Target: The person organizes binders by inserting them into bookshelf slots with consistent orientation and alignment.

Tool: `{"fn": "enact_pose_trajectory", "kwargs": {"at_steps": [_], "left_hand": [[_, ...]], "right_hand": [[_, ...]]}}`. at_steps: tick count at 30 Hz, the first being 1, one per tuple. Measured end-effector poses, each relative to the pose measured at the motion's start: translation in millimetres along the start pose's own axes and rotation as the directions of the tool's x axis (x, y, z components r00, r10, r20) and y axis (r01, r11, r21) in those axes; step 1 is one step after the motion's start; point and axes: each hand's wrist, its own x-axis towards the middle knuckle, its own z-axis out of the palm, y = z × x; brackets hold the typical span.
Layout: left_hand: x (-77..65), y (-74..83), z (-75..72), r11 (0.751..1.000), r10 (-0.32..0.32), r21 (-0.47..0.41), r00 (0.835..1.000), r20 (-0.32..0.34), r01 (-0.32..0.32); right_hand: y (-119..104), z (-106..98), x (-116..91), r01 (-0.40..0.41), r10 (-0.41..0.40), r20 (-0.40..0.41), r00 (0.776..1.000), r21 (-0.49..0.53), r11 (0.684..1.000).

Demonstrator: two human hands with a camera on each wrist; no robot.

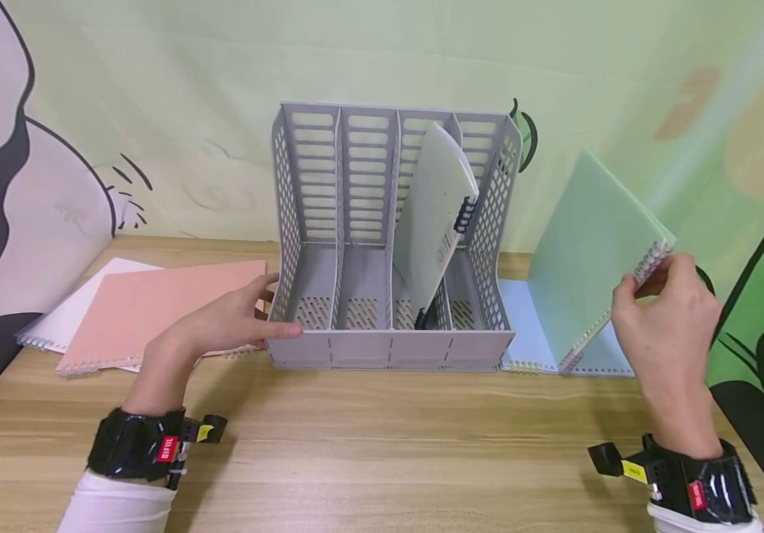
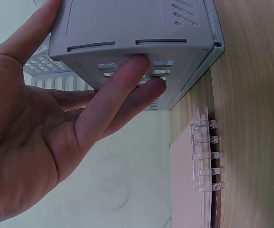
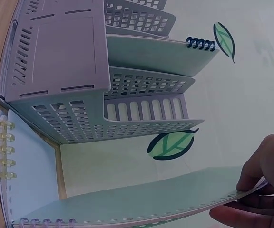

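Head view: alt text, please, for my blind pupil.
A right hand pinches a tilted green notebook while the left hand touches a grey rack with one dark-ringed notebook inside. A pink notebook lies left, a blue notebook right.

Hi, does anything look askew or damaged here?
Slightly askew: the pink notebook partly covers the white notebook at a different angle, edges misaligned, left of the gray file holder. I see no obvious damage.

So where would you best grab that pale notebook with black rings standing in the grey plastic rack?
Probably the upper end of its black-ringed spine, pinched across both covers from the front and above. The thin notebook stands with its spine facing out, and that corner juts past the rack dividers.
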Motion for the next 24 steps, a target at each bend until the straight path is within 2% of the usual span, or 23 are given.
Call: {"fn": "enact_pose_trajectory", "kwargs": {"at_steps": [9,24], "left_hand": [[0.4,0.6,0.3,1.0,0.008,-0.009,1.0,-0.001,-0.008],[0.2,1.1,0.2,1.0,0.014,-0.006,1.0,-0.002,-0.014]], "right_hand": [[-0.1,0.1,-0.1,0.042,-0.042,-0.026,0.999,0.014,0.999],[-0.9,-5.1,2.2,0.023,-0.022,-0.079,0.997,0.009,1.0]]}}
